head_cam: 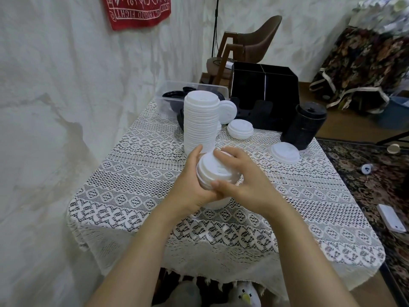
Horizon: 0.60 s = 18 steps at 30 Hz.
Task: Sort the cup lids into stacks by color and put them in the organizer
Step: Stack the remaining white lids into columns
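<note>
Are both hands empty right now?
No, the left hand and the right hand together grip a small stack of white lids.

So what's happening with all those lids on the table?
A person is sorting cup lids. The left hand and the right hand together hold a small stack of white lids over the table. Behind it stands a tall white stack, and a black stack stands to the right. A few loose white lids lie on the cloth. None of these stacks is in the black organizer at the back yet.
</note>
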Available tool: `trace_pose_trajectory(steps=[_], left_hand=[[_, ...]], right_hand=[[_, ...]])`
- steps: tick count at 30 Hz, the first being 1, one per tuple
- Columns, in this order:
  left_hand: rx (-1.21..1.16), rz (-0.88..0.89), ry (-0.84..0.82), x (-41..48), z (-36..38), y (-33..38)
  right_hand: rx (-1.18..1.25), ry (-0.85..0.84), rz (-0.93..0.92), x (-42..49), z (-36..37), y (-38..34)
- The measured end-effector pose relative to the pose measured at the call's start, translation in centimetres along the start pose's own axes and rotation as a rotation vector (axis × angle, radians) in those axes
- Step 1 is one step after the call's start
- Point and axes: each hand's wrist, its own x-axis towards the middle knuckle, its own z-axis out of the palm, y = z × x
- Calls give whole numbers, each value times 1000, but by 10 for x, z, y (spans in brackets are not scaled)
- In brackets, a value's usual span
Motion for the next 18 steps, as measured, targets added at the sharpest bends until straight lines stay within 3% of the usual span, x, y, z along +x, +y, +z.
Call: trace_pose_trajectory(steps=[9,18], left_hand=[[59,-6,-9,1,-1,-3],[81,115,-14,0,-1,3]], right_hand=[[-35,-56,11,-3,5,-1],[353,-138,171,-8,-2,1]])
